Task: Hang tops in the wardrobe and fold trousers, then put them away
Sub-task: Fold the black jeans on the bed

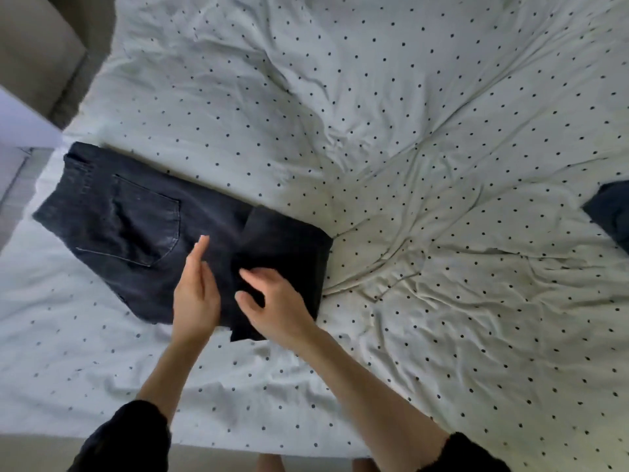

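Over trousers (143, 219), hands seemingly relaxed.

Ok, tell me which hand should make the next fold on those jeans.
Probably the right hand: it sits on the folded-over leg end of the black jeans, fingers curled at the fabric. The left hand is open, beside the fold.

Head view looks steeply down, close over the bed (442, 165).

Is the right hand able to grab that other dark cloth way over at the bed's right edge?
Probably yes, with a stretch: only bare spotted white bedsheet lies between the right hand and the dark cloth.
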The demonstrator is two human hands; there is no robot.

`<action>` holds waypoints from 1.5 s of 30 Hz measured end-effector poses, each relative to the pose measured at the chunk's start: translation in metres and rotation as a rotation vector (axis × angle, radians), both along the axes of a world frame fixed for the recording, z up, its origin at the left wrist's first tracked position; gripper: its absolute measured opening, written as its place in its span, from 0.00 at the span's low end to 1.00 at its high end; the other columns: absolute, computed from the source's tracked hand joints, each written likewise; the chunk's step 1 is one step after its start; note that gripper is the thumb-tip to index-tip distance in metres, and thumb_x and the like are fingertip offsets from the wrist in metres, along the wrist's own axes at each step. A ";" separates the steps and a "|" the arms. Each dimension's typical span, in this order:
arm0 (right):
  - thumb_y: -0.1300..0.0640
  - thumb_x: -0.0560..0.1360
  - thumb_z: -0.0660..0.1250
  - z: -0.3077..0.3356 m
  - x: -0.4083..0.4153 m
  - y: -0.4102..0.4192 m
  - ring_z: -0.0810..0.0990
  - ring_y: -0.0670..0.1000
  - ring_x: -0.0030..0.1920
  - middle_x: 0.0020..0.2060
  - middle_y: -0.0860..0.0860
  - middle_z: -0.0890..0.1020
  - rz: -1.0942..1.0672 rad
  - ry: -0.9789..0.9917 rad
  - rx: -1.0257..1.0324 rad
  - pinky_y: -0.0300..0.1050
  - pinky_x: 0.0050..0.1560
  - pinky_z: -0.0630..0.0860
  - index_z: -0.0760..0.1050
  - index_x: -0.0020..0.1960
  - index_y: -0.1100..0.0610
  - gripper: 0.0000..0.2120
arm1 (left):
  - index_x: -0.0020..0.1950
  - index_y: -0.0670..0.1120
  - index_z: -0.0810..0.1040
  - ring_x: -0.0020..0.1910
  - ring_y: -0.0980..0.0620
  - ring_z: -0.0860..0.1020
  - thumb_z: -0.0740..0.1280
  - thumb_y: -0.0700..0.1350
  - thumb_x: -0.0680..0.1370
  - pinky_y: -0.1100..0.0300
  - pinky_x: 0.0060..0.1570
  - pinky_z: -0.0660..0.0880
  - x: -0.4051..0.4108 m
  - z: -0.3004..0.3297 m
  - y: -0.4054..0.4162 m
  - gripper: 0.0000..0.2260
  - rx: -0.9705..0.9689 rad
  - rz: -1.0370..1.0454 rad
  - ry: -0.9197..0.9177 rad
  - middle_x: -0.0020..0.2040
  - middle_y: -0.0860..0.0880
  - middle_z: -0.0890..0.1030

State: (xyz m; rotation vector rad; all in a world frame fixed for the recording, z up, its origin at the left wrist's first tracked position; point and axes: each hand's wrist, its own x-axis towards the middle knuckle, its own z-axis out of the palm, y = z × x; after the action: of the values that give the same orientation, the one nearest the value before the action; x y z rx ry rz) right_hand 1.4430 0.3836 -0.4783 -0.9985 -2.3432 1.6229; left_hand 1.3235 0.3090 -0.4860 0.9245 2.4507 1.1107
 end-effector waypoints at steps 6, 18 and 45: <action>0.60 0.73 0.66 -0.044 -0.046 -0.055 0.59 0.55 0.74 0.73 0.53 0.65 0.144 -0.212 0.506 0.71 0.69 0.51 0.71 0.68 0.56 0.24 | 0.70 0.39 0.69 0.73 0.42 0.60 0.51 0.38 0.80 0.51 0.71 0.59 -0.090 0.011 -0.038 0.20 -0.244 -0.438 0.367 0.72 0.42 0.65; 0.48 0.73 0.69 -0.096 -0.021 -0.032 0.49 0.52 0.76 0.77 0.53 0.47 -0.560 -0.163 0.029 0.53 0.75 0.53 0.42 0.77 0.50 0.44 | 0.75 0.46 0.63 0.74 0.43 0.59 0.48 0.53 0.77 0.45 0.72 0.54 -0.086 -0.052 -0.038 0.27 -0.639 -0.768 0.618 0.76 0.46 0.60; 0.55 0.83 0.50 0.069 -0.245 -0.044 0.72 0.52 0.66 0.65 0.52 0.74 -0.308 0.272 -0.146 0.50 0.65 0.71 0.69 0.69 0.59 0.18 | 0.71 0.47 0.69 0.75 0.47 0.59 0.48 0.58 0.78 0.43 0.73 0.55 -0.204 0.038 -0.114 0.27 -0.301 -0.338 0.329 0.73 0.46 0.66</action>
State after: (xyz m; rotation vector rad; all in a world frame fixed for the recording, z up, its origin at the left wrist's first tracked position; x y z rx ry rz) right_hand 1.1984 0.3397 -0.4093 -1.0293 -1.8196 1.6990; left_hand 1.1197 0.1955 -0.4484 1.4405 2.4801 0.4913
